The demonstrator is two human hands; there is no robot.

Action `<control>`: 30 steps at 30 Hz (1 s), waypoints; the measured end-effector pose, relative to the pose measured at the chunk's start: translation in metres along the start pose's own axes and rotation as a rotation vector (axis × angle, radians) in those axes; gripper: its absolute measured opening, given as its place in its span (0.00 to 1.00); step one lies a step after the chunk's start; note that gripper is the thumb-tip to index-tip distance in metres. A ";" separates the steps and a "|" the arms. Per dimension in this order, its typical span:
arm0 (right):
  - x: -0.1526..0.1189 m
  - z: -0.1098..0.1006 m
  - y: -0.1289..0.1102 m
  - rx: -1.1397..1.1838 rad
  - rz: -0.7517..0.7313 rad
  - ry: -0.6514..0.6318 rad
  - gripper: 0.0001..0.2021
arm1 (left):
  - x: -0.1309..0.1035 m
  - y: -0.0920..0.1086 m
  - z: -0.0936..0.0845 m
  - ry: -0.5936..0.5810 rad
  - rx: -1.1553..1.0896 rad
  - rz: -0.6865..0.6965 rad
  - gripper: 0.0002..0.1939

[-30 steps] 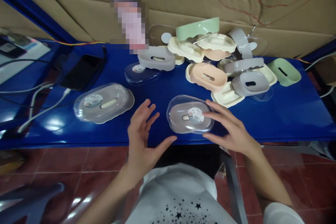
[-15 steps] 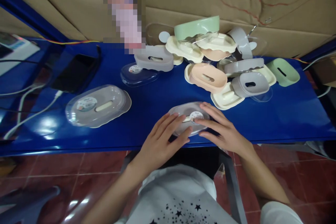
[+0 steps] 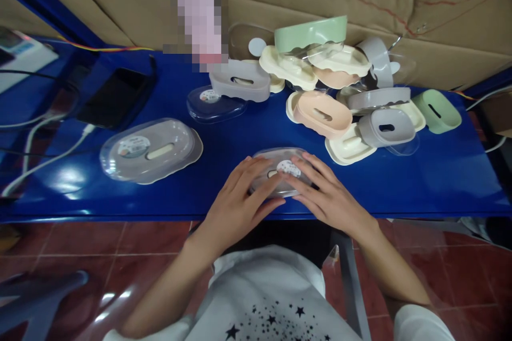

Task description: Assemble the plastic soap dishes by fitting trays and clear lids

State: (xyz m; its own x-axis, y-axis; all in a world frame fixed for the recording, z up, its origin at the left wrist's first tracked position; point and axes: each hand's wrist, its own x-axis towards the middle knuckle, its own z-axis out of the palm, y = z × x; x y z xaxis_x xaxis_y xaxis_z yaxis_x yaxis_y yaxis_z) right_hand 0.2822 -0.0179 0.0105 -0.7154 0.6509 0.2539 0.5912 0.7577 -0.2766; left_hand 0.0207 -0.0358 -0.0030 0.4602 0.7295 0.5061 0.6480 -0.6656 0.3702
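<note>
A grey oval soap box (image 3: 262, 184) with a cream tab through its slot, a clear lid and a round label lies on the blue table near the front edge. My left hand (image 3: 242, 192) cups its left end, fingers over the lid and thumb along the near side. From the right, my right hand (image 3: 330, 192) curves round the other end, with fingertips on the lid by the label. Both hands hold the box between them, hiding its ends. A similar lidded soap box (image 3: 154, 149) sits to the left, untouched.
Soap box parts are heaped at the back right: a peach tray (image 3: 318, 112), a green tray (image 3: 310, 33), cream bases (image 3: 348, 146) and grey trays (image 3: 388, 128). A clear lid (image 3: 216, 106) lies left of them. A black phone (image 3: 116, 97) with a white cable is at left.
My hands have closed in around the ends of the soap box, now covering more of it. The head view has shifted slightly.
</note>
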 end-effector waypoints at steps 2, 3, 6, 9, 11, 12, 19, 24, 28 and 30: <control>-0.001 0.000 -0.002 0.015 -0.012 0.009 0.32 | -0.007 -0.004 -0.002 -0.014 -0.028 0.011 0.25; -0.001 0.000 -0.002 0.035 -0.018 0.013 0.33 | -0.011 -0.006 -0.003 -0.026 -0.037 0.014 0.25; -0.001 0.003 0.002 0.106 -0.035 0.032 0.35 | -0.019 -0.010 -0.004 -0.040 -0.007 0.036 0.23; -0.005 0.005 0.007 0.129 -0.035 0.046 0.37 | -0.018 -0.008 -0.005 -0.024 0.063 0.077 0.22; -0.009 0.007 0.009 0.084 -0.036 0.068 0.39 | -0.013 -0.005 -0.005 -0.035 0.077 0.101 0.23; -0.012 0.007 0.010 0.047 -0.036 0.083 0.40 | -0.011 -0.004 -0.005 -0.044 0.075 0.111 0.24; -0.022 0.009 0.005 -0.125 0.027 0.161 0.43 | 0.000 -0.002 0.000 -0.068 0.033 0.143 0.23; -0.015 0.008 0.002 -0.119 0.023 0.062 0.40 | -0.010 -0.005 0.001 -0.003 -0.018 0.090 0.24; -0.010 0.008 -0.001 -0.047 -0.015 0.061 0.40 | -0.022 -0.008 0.002 0.066 -0.067 0.051 0.27; -0.008 0.009 -0.002 -0.012 -0.021 0.067 0.40 | -0.025 -0.009 0.003 0.096 -0.058 0.033 0.27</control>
State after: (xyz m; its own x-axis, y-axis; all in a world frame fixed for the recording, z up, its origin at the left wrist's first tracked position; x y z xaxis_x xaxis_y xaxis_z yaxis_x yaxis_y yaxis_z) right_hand 0.2834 -0.0248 0.0005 -0.7013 0.6366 0.3210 0.5814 0.7712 -0.2592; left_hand 0.0049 -0.0477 -0.0212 0.4189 0.6901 0.5902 0.5956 -0.6994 0.3951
